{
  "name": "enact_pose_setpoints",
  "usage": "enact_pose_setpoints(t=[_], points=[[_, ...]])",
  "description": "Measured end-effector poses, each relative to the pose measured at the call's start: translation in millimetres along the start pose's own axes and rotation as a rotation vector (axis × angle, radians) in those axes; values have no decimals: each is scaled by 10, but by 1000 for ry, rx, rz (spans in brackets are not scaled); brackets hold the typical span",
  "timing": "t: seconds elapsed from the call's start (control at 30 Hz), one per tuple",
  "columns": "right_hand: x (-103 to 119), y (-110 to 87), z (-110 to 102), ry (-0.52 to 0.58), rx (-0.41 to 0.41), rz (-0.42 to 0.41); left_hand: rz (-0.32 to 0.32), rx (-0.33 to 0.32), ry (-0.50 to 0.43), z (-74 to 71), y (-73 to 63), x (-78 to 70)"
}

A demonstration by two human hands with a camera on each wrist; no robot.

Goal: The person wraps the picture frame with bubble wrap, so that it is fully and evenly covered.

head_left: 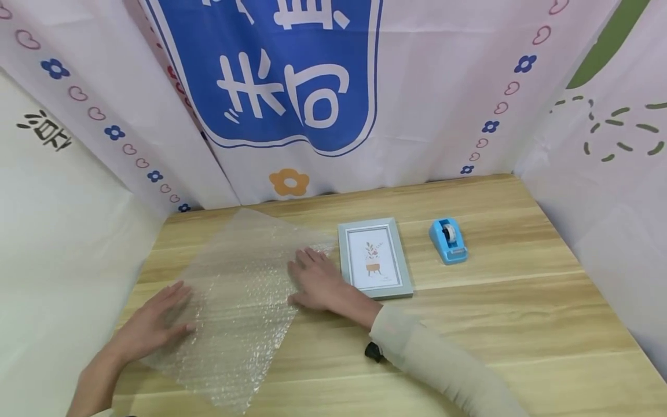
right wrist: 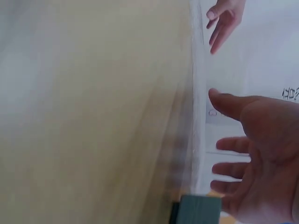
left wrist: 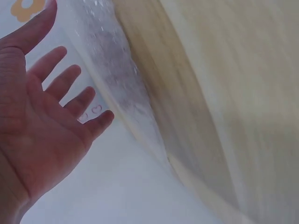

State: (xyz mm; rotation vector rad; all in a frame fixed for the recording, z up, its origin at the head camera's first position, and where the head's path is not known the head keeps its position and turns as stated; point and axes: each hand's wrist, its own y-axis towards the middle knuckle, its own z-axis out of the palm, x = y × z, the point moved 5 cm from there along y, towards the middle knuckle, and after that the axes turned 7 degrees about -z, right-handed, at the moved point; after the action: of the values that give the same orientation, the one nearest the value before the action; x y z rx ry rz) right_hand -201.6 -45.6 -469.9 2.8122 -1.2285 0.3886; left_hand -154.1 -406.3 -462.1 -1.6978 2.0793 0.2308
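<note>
A clear sheet of bubble wrap [head_left: 234, 301] lies flat on the wooden table, turned so one corner points at the back wall. Over its left edge is my left hand [head_left: 153, 324], palm down with the fingers spread; the left wrist view shows the palm of the left hand [left wrist: 51, 121] bare beside the bubble wrap [left wrist: 112, 65]. My right hand [head_left: 318, 281] is at the sheet's right side, fingers extended, next to a grey picture frame [head_left: 406, 272] with a potted-plant print. In the right wrist view the right hand [right wrist: 264, 158] holds nothing.
A blue tape dispenser [head_left: 449, 240] stands right of the picture frame. A small black object [head_left: 373, 351] shows by the right sleeve. Printed cloth [head_left: 417, 116] hangs behind the wooden table [head_left: 495, 324] and along both sides.
</note>
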Motion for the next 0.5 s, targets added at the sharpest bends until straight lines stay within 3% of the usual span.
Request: enact_pose_setpoints(t=[0.17, 0.33, 0.5], points=[[-51, -6, -45, 43, -57, -96, -1, -37, 7, -58, -52, 61], [-54, -20, -35, 125, -55, -113, -12, -49, 44, -49, -76, 104], [-35, -16, -24, 84, -49, -122, 44, -71, 99, -61, -54, 111]])
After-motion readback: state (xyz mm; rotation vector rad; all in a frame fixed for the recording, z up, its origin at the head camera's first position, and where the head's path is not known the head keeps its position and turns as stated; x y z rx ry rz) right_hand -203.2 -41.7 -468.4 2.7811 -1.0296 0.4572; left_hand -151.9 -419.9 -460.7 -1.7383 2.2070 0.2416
